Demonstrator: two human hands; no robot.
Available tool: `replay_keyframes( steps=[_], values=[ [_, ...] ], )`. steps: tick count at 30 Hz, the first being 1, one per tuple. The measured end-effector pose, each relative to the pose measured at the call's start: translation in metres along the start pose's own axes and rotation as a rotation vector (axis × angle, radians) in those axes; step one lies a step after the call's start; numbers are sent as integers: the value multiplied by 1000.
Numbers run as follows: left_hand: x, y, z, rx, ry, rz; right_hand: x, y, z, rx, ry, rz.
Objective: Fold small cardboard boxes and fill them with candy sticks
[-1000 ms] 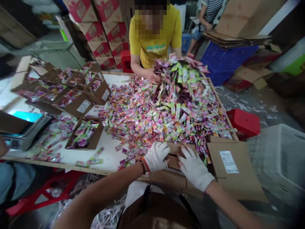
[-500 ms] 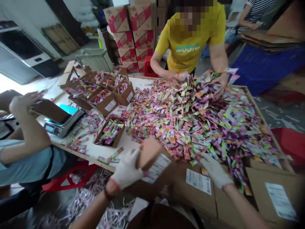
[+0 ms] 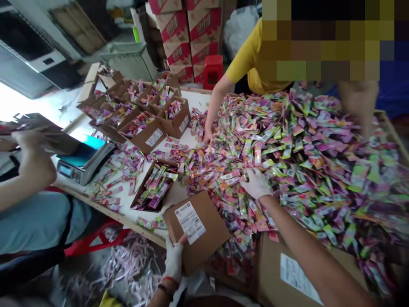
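Observation:
My left hand (image 3: 174, 261), in a white glove, grips the near edge of a brown cardboard box (image 3: 204, 232) with a white label. The box is tilted at the table's front edge, beside the pile; its inside is hidden from me. My right hand (image 3: 257, 184), gloved too, reaches over the near side of a big pile of small colourful packets (image 3: 287, 145). Its fingers are stretched out and touch the packets, their tips partly hidden among them. Left of the held box stands a small open box (image 3: 155, 185) filled with packets.
Several filled boxes (image 3: 143, 132) stand at the back left, near a scale (image 3: 83, 160). A co-worker in yellow (image 3: 243, 59) reaches into the pile opposite; another person's arm (image 3: 32, 170) is at left. A labelled carton (image 3: 271, 273) lies at the front edge.
My right hand has moved forward onto the pile. The box in my left hand has come lower and turned, showing its labelled side. The co-worker opposite has spread their arms and leaned closer.

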State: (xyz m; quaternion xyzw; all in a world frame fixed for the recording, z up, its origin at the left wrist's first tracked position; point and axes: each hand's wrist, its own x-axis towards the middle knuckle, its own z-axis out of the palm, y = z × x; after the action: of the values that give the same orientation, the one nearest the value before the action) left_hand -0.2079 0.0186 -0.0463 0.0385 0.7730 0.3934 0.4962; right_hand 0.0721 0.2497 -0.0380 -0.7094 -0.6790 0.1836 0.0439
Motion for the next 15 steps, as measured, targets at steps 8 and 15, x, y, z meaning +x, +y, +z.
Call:
replay_keyframes(
  steps=[8, 15],
  values=[
    [18, -13, 12, -149, -167, -41, -44, -31, 59, 109, -540, -153],
    [40, -25, 1, -146, -193, -60, 19, -24, 50, 165, -281, -104]
  ],
)
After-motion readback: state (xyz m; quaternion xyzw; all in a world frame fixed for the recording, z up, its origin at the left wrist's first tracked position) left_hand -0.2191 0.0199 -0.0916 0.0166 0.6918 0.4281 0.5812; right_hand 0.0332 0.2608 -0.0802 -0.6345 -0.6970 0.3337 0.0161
